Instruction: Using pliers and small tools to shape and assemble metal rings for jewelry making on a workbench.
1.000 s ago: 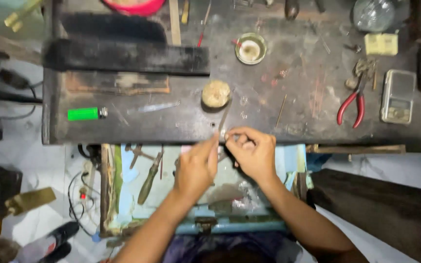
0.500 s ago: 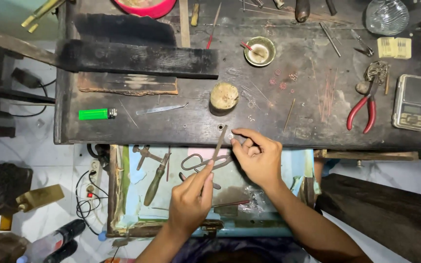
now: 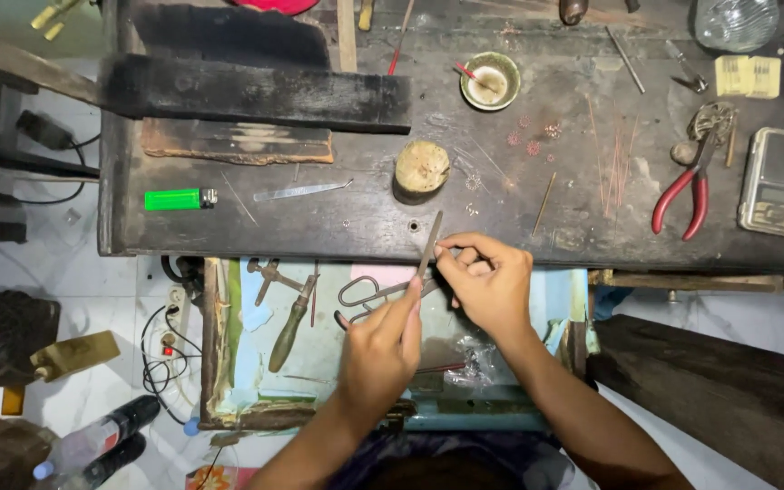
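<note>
Head view, looking straight down. Left hand (image 3: 378,349) pinching the lower end of a slim metal file (image 3: 429,245), fingers pressed together around it; file slanting up to the front edge of the dark workbench (image 3: 319,227). Right hand (image 3: 490,283) curled just beside the file's middle, fingertips pinched tight on something too small to make out.

Below the hands, one open drawer (image 3: 238,363) with a pale blue-green floor: inside, one pair of scissors (image 3: 365,292), one wooden-handled tool (image 3: 289,325), one small pincer-like tool (image 3: 269,272), one crumpled clear plastic bag (image 3: 474,358).

On the bench, one small round bowl (image 3: 490,81) holding one red-tipped stick. One glass jar (image 3: 735,20) at the far right corner, contents not readable.

Also on the bench: one green lighter (image 3: 179,199), one red-handled pliers (image 3: 687,191), one pocket scale (image 3: 775,181), one round wooden stump (image 3: 421,169), one flat metal blade (image 3: 301,191), several thin copper wires (image 3: 614,163) lying loose.
</note>
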